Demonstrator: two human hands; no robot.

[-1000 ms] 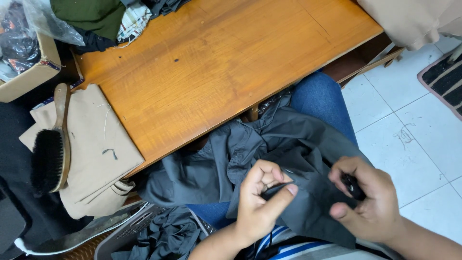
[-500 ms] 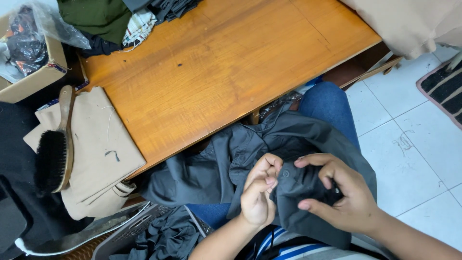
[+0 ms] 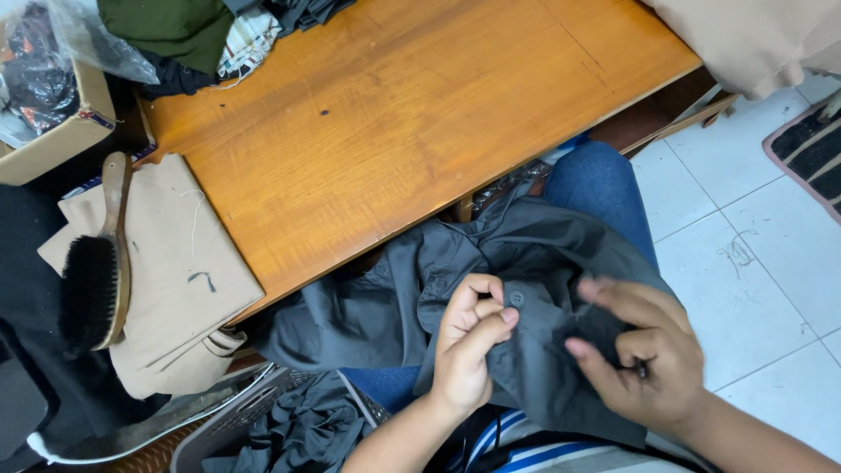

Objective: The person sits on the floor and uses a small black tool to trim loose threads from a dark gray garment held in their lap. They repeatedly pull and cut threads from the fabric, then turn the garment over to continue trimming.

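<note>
I am holding a dark grey garment [image 3: 534, 263] across my lap, below the near edge of the wooden table [image 3: 412, 123]. My left hand [image 3: 471, 346] is lying on top of the cloth, its fingers curled together and pinching a fold of the fabric; a small grey button [image 3: 517, 298] is sitting on the cloth just beside the fingertips, to their right. My right hand [image 3: 644, 355] is gripping the same garment a little further right, fingers bent and closed around a bunched part of it; a small dark object is showing between those fingers, though I cannot tell what it is. The garment is spreading away from both hands toward the table, covering my blue trouser leg [image 3: 600, 188].

To the left, a folded beige cloth [image 3: 180, 263] is lying beside the table, with a wooden-backed brush [image 3: 95, 271] with black bristles resting on it. A grey basket [image 3: 263, 412] holding more dark cloth is standing near my left forearm. A cardboard box [image 3: 57, 140] is sitting at the upper left, and white floor tiles [image 3: 753, 245] are showing to the right.
</note>
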